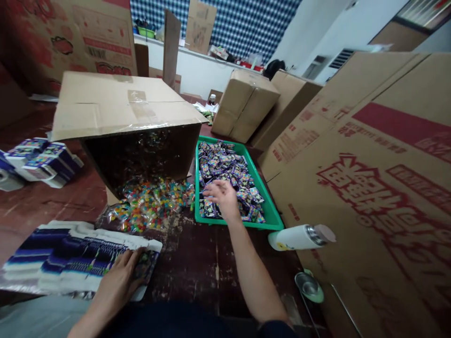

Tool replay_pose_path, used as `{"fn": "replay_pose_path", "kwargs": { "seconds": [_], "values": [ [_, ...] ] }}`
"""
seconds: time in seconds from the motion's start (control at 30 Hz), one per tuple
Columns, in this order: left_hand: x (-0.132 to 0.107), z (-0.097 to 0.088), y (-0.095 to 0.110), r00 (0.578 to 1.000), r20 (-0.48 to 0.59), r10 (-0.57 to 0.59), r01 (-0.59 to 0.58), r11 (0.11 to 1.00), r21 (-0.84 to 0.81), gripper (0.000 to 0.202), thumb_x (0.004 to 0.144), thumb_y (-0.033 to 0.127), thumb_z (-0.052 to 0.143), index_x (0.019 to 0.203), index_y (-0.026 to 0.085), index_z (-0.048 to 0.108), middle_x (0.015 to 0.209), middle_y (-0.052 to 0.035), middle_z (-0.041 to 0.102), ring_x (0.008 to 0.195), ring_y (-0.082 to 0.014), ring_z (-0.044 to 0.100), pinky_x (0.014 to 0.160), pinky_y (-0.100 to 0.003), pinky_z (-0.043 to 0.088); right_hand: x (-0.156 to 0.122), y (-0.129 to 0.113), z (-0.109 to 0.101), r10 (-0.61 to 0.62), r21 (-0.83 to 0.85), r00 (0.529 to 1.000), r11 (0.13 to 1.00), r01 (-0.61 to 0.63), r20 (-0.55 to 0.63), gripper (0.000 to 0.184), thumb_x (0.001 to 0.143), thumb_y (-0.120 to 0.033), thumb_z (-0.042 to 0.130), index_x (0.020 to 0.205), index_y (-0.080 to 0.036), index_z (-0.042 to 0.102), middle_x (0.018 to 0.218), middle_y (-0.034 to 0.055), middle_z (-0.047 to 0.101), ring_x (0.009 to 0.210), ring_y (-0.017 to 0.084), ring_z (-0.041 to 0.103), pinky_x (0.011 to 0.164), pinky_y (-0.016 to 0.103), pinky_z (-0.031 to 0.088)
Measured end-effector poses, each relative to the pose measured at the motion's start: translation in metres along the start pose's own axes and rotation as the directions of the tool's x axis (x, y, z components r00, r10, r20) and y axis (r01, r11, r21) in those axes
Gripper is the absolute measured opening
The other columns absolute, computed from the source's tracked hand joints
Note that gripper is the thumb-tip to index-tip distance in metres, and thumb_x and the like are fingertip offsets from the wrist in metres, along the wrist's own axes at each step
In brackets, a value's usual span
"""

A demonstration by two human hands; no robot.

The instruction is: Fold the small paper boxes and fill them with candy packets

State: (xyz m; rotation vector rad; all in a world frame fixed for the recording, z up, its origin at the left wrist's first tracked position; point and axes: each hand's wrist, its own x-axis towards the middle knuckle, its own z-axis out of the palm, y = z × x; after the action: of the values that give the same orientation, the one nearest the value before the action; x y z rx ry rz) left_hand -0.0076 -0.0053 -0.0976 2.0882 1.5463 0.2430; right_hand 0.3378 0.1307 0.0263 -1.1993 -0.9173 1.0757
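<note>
My right hand (223, 197) reaches over the near end of a green tray (271, 212) filled with small purple packets (225, 169); its fingers are spread just above them and blurred by motion. My left hand (121, 277) lies flat on the end of a fanned stack of blue-and-white flat cartons (70, 260), fingers stretched out. A tipped cardboard box (123, 112) spills clear bags of coloured candy (151, 204) onto the dark wooden table (197, 263) between my two hands.
A white bottle (299, 237) lies on its side right of the tray, its lid (310, 286) nearby. Large printed cardboard boxes (369, 178) crowd the right side. Folded blue-and-white cartons (42, 162) sit at far left. More boxes (243, 103) stand behind.
</note>
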Motion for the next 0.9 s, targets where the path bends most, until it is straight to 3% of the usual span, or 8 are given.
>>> {"fn": "replay_pose_path", "kwargs": {
  "seconds": [0.1, 0.23, 0.33, 0.47, 0.6, 0.67, 0.77, 0.9],
  "values": [
    [-0.001, 0.000, 0.004, 1.000, -0.005, -0.013, 0.013, 1.000, 0.016, 0.057, 0.084, 0.026, 0.060, 0.141, 0.023, 0.050, 0.126, -0.0137, 0.064, 0.121, -0.0335, 0.060, 0.098, -0.044, 0.051, -0.039, 0.031, 0.029, 0.094, -0.200, 0.956, 0.979, -0.039, 0.276, 0.031, 0.081, -0.041, 0.073, 0.096, -0.019, 0.058, 0.075, -0.0003, 0.070, 0.059, 0.016, 0.071, 0.053, 0.025, 0.055],
    [-0.006, -0.007, 0.015, 0.994, -0.110, -0.004, 0.007, 1.000, 0.025, 0.054, 0.085, 0.025, 0.062, 0.137, 0.020, 0.051, 0.121, -0.0142, 0.064, 0.116, -0.0338, 0.061, 0.096, -0.045, 0.051, -0.084, 0.066, 0.060, 0.062, -0.473, 0.850, 0.851, 0.229, 0.523, 0.009, 0.089, -0.027, 0.065, 0.090, -0.020, 0.069, 0.078, 0.0021, 0.073, 0.071, 0.018, 0.072, 0.069, 0.029, 0.056],
    [-0.008, -0.010, 0.022, 0.988, -0.150, 0.022, -0.020, 1.000, 0.014, 0.056, 0.083, 0.027, 0.066, 0.136, 0.020, 0.050, 0.119, -0.0139, 0.064, 0.112, -0.0340, 0.061, 0.094, -0.046, 0.053, -0.103, 0.082, 0.072, 0.074, -0.620, 0.806, 0.681, 0.390, 0.588, 0.017, 0.092, -0.022, 0.062, 0.105, -0.023, 0.074, 0.096, 0.0066, 0.075, 0.089, 0.022, 0.072, 0.082, 0.032, 0.054],
    [-0.009, -0.010, 0.022, 0.988, -0.157, 0.009, -0.002, 0.999, 0.042, 0.063, 0.081, 0.029, 0.072, 0.138, 0.018, 0.047, 0.113, -0.0132, 0.063, 0.107, -0.0335, 0.061, 0.091, -0.045, 0.054, -0.113, 0.097, 0.081, 0.181, -0.711, 0.772, 0.555, 0.432, 0.610, 0.026, 0.091, -0.023, 0.066, 0.117, -0.024, 0.071, 0.105, 0.0083, 0.070, 0.088, 0.022, 0.070, 0.080, 0.030, 0.053],
    [-0.012, -0.008, 0.022, 0.983, -0.186, 0.006, -0.002, 1.000, 0.018, 0.061, 0.082, 0.033, 0.073, 0.136, 0.018, 0.048, 0.110, -0.0123, 0.063, 0.103, -0.0332, 0.062, 0.088, -0.045, 0.054, -0.111, 0.097, 0.083, 0.102, -0.650, 0.840, 0.685, 0.329, 0.533, 0.004, 0.086, -0.020, 0.070, 0.089, -0.020, 0.072, 0.087, 0.0029, 0.065, 0.074, 0.016, 0.065, 0.070, 0.026, 0.051],
    [-0.014, -0.011, 0.025, 0.977, -0.213, 0.006, -0.016, 0.999, -0.043, 0.052, 0.084, 0.035, 0.071, 0.130, 0.019, 0.054, 0.109, -0.0122, 0.063, 0.102, -0.0329, 0.062, 0.087, -0.045, 0.054, -0.109, 0.090, 0.081, 0.052, -0.566, 0.862, 0.773, 0.285, 0.505, 0.008, 0.085, -0.022, 0.070, 0.078, -0.019, 0.069, 0.083, 0.0014, 0.063, 0.069, 0.014, 0.062, 0.065, 0.024, 0.049],
    [-0.014, -0.026, 0.034, 0.971, -0.239, -0.003, -0.062, 0.962, -0.265, 0.031, 0.087, 0.039, 0.067, 0.112, 0.022, 0.064, 0.105, -0.0093, 0.066, 0.098, -0.0288, 0.063, 0.086, -0.041, 0.052, -0.108, 0.073, 0.077, 0.108, -0.441, 0.831, 0.880, 0.175, 0.545, 0.014, 0.088, -0.029, 0.068, 0.078, -0.019, 0.067, 0.074, -0.0014, 0.063, 0.055, 0.011, 0.057, 0.053, 0.022, 0.046],
    [-0.011, -0.055, 0.046, 0.998, -0.021, -0.060, 0.027, 0.702, -0.712, 0.024, 0.090, 0.044, 0.062, 0.089, 0.020, 0.065, 0.083, -0.0023, 0.066, 0.080, -0.0197, 0.062, 0.074, -0.030, 0.049, -0.111, 0.052, 0.075, 0.153, -0.324, 0.785, 0.944, 0.063, 0.600, 0.018, 0.091, -0.036, 0.065, 0.085, -0.019, 0.064, 0.067, -0.0032, 0.061, 0.052, 0.012, 0.060, 0.052, 0.022, 0.050]
  ]
}}
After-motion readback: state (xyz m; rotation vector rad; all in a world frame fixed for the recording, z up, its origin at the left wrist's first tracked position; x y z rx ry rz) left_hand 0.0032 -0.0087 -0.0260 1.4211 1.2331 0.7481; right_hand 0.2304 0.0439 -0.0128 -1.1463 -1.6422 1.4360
